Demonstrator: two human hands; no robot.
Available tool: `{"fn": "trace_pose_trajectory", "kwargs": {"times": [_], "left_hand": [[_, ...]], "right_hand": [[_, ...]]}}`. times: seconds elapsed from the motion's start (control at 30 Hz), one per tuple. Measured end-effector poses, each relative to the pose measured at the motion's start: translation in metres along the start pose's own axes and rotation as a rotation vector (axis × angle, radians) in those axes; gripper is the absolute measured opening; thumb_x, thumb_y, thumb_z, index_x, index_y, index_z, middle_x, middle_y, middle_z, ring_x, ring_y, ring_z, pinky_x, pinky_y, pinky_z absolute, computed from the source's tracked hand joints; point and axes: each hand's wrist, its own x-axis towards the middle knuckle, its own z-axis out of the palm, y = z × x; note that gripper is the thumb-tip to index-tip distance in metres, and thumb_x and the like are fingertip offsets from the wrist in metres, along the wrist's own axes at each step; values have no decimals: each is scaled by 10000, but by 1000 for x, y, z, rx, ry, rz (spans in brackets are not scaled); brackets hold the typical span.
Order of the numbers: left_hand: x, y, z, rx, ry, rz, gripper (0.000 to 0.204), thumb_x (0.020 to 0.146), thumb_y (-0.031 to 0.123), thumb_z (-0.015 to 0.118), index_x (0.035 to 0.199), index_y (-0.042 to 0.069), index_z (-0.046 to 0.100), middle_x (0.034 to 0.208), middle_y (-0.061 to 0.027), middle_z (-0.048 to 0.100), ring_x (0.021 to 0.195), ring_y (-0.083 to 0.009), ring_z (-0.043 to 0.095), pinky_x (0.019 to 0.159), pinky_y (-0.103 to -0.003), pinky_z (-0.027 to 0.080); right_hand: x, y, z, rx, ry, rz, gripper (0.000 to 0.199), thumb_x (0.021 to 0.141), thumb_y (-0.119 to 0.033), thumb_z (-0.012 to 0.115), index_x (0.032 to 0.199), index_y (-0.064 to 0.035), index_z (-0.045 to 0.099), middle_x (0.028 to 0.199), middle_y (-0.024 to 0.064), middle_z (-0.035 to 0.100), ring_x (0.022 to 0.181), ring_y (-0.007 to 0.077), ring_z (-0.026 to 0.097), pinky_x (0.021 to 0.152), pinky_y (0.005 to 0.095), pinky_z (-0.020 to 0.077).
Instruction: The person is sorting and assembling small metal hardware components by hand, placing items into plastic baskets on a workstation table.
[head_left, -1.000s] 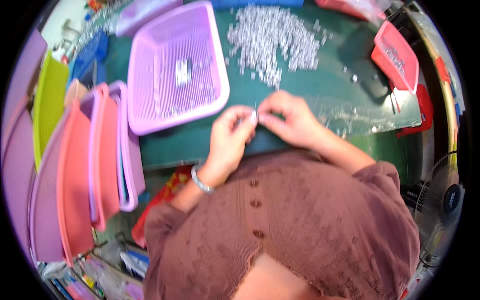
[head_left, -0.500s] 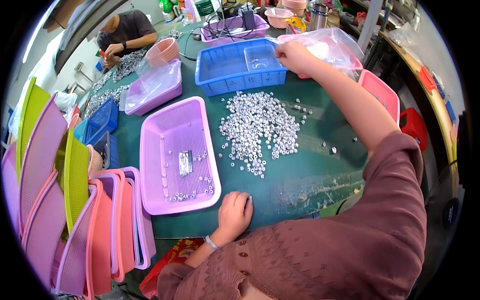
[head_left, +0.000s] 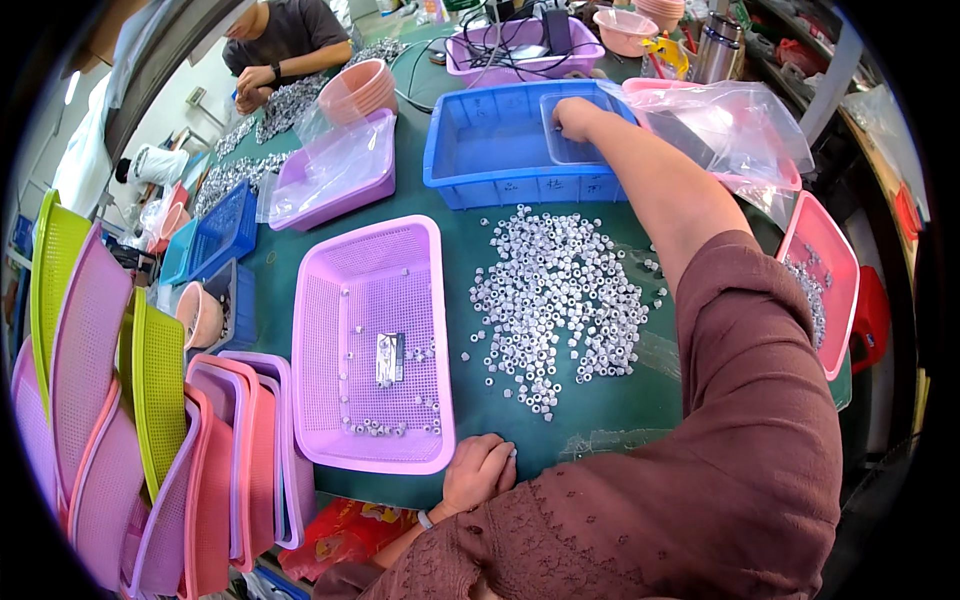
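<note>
My right hand (head_left: 575,118) reaches into a clear plastic tray (head_left: 572,157) inside the blue bin (head_left: 480,187). Its fingers are drawn together and point down; whatever they hold is hidden. Near the table's front edge rests my left hand (head_left: 480,473), fingers loosely curled, nothing visible in them. Between the bin and my body lies a spread pile of small silvery nut-like pieces (head_left: 560,290). Left of the pile, close to my left hand, stands a purple mesh basket (head_left: 428,330) with a few of the same pieces and a small silvery packet (head_left: 389,360).
Purple, pink and green baskets (head_left: 165,390) are stacked at the left. A pink tray (head_left: 842,290) with pieces stands at the right. Clear bags (head_left: 740,125) lie over another pink tray. Behind are a purple cable bin (head_left: 590,62) and a steel flask (head_left: 716,50). A co-worker (head_left: 290,40) sits far left.
My right hand has moved from the bin's right rim down into the clear tray. The whole view has shifted slightly; my left hand stays at the table edge.
</note>
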Motion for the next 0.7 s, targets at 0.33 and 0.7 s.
{"fn": "trace_pose_trajectory", "kwargs": {"times": [0.33,0.7], "left_hand": [[4,1,-2,16,4,-9,213,654,34,636,862,45,589,848,-72,547,733,-240,543,628,-307,463],[4,-1,-2,-2,19,9,215,649,23,637,857,49,586,827,-64,538,706,-231,543,608,-295,464]], "right_hand": [[-3,-8,-1,-39,174,-37,202,633,24,549,807,-44,626,856,172,618,833,323,593,729,381,459],[12,-4,12,-111,181,-29,108,614,-28,590,710,-44,636,788,175,620,754,321,605,661,384,476]]}}
